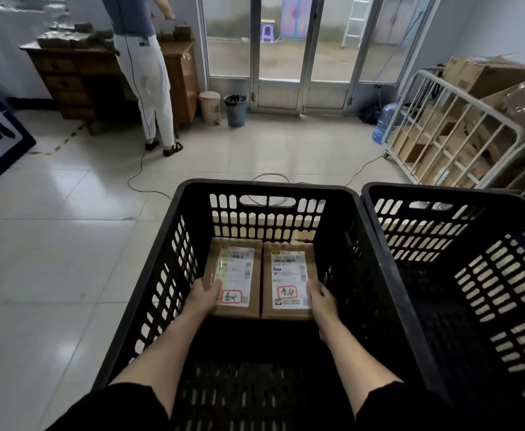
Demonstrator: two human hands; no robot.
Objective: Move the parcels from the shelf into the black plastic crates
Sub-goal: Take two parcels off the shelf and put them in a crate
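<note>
Hands (203,295) (321,296) round two parcels (234,269) (289,275)

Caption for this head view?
Left hand grips the left parcel, right hand the right parcel, side by side in a black plastic crate.

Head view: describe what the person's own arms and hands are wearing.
The left sleeve and right sleeve are black and end near the elbows, leaving the forearms bare. The left hand and right hand are bare too: no glove, ring, watch or bracelet shows.
</note>
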